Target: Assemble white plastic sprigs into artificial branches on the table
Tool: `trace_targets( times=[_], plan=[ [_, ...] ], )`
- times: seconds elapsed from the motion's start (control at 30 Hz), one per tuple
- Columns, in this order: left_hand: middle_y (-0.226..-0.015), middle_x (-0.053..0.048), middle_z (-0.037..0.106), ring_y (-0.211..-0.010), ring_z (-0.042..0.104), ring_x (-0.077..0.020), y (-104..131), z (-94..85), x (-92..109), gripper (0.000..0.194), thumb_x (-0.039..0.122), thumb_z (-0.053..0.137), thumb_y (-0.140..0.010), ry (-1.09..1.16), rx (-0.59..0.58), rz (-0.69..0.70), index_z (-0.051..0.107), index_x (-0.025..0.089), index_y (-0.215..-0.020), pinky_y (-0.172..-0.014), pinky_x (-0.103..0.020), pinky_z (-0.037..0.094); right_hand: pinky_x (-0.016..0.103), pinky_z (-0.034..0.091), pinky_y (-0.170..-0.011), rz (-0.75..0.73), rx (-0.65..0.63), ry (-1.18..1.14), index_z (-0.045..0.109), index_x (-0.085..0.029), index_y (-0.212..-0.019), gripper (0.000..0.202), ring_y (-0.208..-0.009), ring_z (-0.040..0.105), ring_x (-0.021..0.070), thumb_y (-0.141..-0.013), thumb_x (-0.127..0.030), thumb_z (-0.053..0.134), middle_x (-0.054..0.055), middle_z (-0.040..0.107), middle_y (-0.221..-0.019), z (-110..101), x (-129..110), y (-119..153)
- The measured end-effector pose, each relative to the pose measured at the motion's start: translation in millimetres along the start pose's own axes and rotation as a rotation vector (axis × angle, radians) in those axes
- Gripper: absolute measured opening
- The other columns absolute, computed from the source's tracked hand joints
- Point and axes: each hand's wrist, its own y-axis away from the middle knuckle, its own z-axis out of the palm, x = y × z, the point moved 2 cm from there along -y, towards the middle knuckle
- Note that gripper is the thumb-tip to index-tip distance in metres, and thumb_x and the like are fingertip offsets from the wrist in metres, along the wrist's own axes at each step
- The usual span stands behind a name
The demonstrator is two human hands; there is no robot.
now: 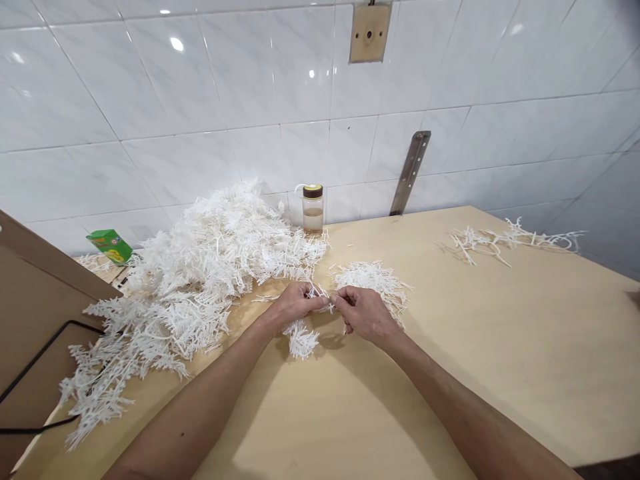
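Both hands meet at the table's middle, around a white branched plastic sprig (320,291). My left hand (299,302) is closed on it, with thumb and fingers pinched together. More white bristly tips (302,340) show just below that hand; I cannot tell whether they belong to the same sprig. My right hand (364,311) pinches at the sprig's right end, its fingertips almost touching my left thumb. Right behind the right hand lies a small heap of short white plastic pieces (371,279). To the left spreads a large pile of white branched plastic sprigs (210,260).
Bare white stems (510,241) lie at the table's far right. A dark-lidded bottle (313,217) holding liquid stands against the tiled wall, left of a metal bracket (410,173). A green box (110,247) and a brown panel (45,280) with a black wire frame (37,360) are at left.
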Motion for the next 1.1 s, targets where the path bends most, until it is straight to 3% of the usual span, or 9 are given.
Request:
trace_targets(
  times=[0.23,0.47,0.6,0.87,1.1],
  plan=[
    [-0.059,0.004,0.04,-0.055,0.035,-0.0079,0.0,1.9,4.5,0.045,0.054,0.074,-0.063,0.011,0.042,0.017,0.051,0.015,-0.064,-0.05,-0.022,0.025,0.023,0.045,-0.047,0.01,0.06,0.028,0.068,-0.02,-0.078,0.023,-0.041,0.058,0.0139,-0.084,-0.036,0.051,-0.004,0.058,-0.049,1.5,2.6,-0.2],
    [-0.058,0.005,0.04,-0.054,0.035,-0.0074,-0.7,0.8,0.0,0.047,0.057,0.074,-0.064,0.044,0.029,0.022,0.053,0.015,-0.064,-0.05,-0.022,0.025,0.024,0.046,-0.051,-0.098,0.083,0.108,0.069,-0.021,-0.078,0.025,-0.05,0.06,0.0146,-0.084,-0.036,0.05,-0.001,0.063,-0.058,-0.1,1.9,-0.7],
    [-0.061,0.004,0.045,-0.057,0.04,-0.0088,-1.7,1.6,-2.8,0.046,0.054,0.077,-0.062,0.051,0.045,0.014,0.056,0.014,-0.07,-0.052,-0.022,0.029,0.022,0.045,-0.049,-0.077,0.113,0.085,0.068,-0.02,-0.076,0.025,-0.05,0.057,0.0133,-0.084,-0.036,0.05,0.0,0.065,-0.063,1.3,2.6,-1.5],
    [-0.062,0.002,0.049,-0.058,0.042,-0.0098,-0.5,2.6,-1.6,0.035,0.045,0.072,-0.064,-0.051,0.046,0.02,0.059,0.014,-0.068,-0.052,-0.022,0.029,0.02,0.045,-0.042,0.013,-0.068,-0.097,0.066,-0.018,-0.073,0.027,-0.042,0.049,0.0086,-0.081,-0.041,0.055,-0.004,0.055,-0.057,0.7,10.0,-4.3],
    [-0.065,0.001,0.055,-0.062,0.049,-0.0123,-0.4,9.2,-0.2,0.022,0.035,0.065,-0.067,-0.07,0.117,0.032,0.061,0.014,-0.071,-0.056,-0.023,0.035,0.021,0.043,-0.044,-0.045,-0.006,0.068,0.067,-0.019,-0.075,0.026,-0.045,0.055,0.0106,-0.083,-0.04,0.053,0.0,0.066,-0.069,-3.7,1.8,-1.5]
  ],
)
